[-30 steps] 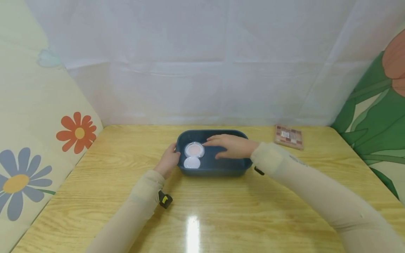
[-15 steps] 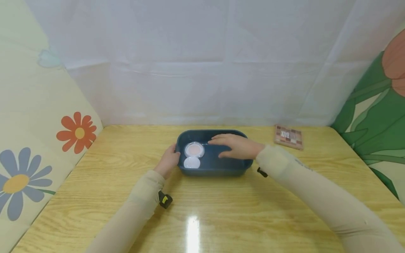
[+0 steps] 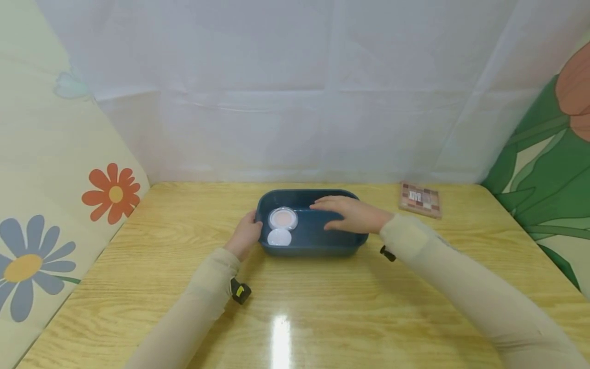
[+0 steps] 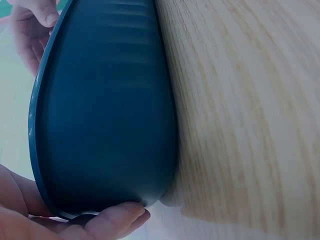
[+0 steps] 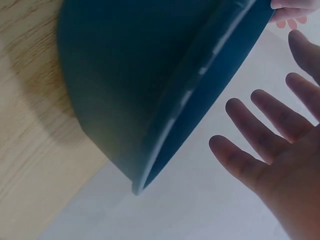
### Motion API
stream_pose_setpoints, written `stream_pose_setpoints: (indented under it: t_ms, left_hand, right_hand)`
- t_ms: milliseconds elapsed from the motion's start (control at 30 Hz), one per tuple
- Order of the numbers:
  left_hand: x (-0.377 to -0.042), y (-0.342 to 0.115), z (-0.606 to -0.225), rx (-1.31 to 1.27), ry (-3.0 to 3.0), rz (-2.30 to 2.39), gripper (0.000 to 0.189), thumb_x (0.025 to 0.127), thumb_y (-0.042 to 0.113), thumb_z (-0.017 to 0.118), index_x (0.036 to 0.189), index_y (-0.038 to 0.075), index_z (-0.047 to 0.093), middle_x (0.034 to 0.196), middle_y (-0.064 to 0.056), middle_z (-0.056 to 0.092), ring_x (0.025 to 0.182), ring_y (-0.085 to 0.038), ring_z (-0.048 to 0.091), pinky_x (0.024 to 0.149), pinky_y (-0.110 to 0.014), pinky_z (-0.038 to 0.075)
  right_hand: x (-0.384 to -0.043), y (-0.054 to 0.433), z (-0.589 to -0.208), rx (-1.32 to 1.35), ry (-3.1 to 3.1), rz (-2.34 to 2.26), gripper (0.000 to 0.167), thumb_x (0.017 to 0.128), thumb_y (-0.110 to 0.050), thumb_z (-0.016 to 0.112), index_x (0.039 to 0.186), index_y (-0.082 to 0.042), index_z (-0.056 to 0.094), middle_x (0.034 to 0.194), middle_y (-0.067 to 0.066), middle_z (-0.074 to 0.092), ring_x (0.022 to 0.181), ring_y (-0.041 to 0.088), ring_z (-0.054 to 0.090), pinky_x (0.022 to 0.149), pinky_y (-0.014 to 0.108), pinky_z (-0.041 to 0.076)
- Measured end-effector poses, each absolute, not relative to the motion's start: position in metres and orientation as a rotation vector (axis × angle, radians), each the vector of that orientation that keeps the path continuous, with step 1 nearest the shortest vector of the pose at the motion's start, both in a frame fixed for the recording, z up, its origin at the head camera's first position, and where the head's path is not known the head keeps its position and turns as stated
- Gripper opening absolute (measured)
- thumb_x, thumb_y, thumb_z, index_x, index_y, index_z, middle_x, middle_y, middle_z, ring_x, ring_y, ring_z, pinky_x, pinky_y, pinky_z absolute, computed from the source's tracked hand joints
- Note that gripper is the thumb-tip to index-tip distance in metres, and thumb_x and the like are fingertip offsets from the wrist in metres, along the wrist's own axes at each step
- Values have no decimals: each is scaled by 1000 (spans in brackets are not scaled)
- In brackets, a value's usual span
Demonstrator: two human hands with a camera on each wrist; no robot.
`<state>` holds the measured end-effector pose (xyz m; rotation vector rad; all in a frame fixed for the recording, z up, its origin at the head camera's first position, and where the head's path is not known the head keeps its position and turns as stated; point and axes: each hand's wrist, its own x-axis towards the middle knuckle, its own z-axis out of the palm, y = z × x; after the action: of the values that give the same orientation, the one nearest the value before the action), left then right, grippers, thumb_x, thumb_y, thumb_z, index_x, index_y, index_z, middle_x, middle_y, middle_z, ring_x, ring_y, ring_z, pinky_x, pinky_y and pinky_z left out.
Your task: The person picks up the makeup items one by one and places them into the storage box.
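A dark blue plastic basin (image 3: 313,251) with rounded corners sits on the table. My left hand (image 3: 244,234) grips its left end, thumb at the rim; the left wrist view shows the fingers (image 4: 117,220) against the outer wall. Inside the basin, at the left, lies an opened round makeup compact (image 3: 282,219), its pale pink pan behind and its round whitish lid half (image 3: 279,237) in front. My right hand (image 3: 352,214) hovers over the basin's right part, palm down and holding nothing. Spread, straight fingers show in the right wrist view, apart from the basin wall (image 5: 120,90).
A flat square palette (image 3: 420,200) with a brown and pink check pattern lies at the back right of the wooden table (image 3: 322,318). A white cloth (image 3: 295,102) hangs behind the table, and flower-printed panels (image 3: 41,205) stand at both sides.
My right hand has drawn back a little to the right, away from the compact. The left hand, the basin and the compact keep their places.
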<state>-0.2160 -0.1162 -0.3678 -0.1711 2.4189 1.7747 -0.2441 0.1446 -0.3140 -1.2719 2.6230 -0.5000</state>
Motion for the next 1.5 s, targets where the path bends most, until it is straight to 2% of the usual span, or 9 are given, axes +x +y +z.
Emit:
stream_pose_setpoints:
  t_ms: [1000,1500]
  left_hand:
    - [-217,-118,-370,-186,2373,1785,48,101,-1,28,147,-15,20,152,-30,24,142,-40,21,117,-47,20]
    - [-216,-118,-370,-190,2401,1755,48,101,1,28,146,-14,22,152,-30,26,142,-40,22,117,-48,21]
  right_hand:
    - [-238,176,-322,-1029,2636,-653,59,94,-17,65,146,-2,41,149,22,37,136,40,35,107,56,36]
    - [-238,188,-328,-1032,2676,-649,57,94,-13,64,144,1,42,147,24,40,133,41,38,105,57,37]
